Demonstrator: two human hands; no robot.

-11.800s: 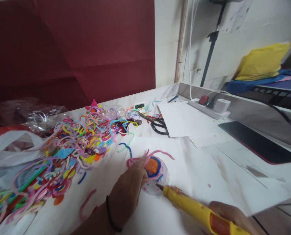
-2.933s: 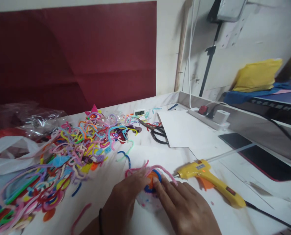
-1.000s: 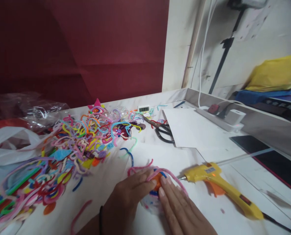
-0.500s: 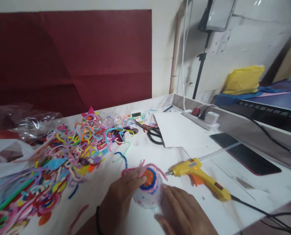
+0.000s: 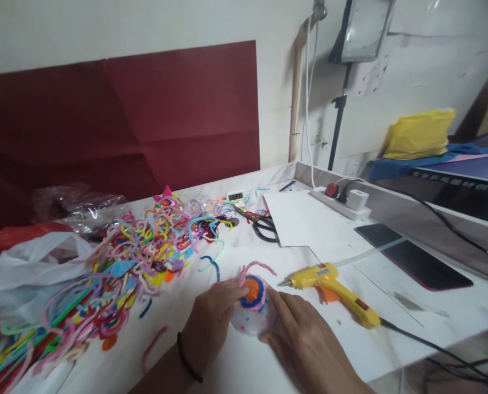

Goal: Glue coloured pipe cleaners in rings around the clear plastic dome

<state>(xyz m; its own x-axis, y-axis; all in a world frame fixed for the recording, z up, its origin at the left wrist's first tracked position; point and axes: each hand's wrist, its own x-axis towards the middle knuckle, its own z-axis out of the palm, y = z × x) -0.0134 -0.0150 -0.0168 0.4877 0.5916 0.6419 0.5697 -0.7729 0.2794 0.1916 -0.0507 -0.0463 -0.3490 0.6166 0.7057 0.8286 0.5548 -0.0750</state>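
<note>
A rounded, translucent whitish craft piece [image 5: 250, 320] stands on the white table between my hands. Its top carries an orange disc ringed with blue and pink pipe cleaner. My left hand [image 5: 215, 309] holds it from the left, fingers bent at the top beside the orange disc. From the right, my right hand [image 5: 301, 325] closes against its side, fingers together and thumb low at the front. A loose pink pipe cleaner [image 5: 260, 265] arches up from behind the top. The left fingertips partly cover the rim.
A yellow glue gun [image 5: 334, 290] lies to the right, its nozzle toward my hands. Behind are black-handled scissors [image 5: 266, 227], white sheets [image 5: 305, 219], a phone [image 5: 416, 257] and a power strip [image 5: 342, 202]. Pipe cleaners [image 5: 145, 246] heap up at left beside a plastic bag [image 5: 42, 268].
The view has shifted, so most things sit slightly farther right. My right hand has moved up along the craft piece and grips it more closely. My left hand stays at its top.
</note>
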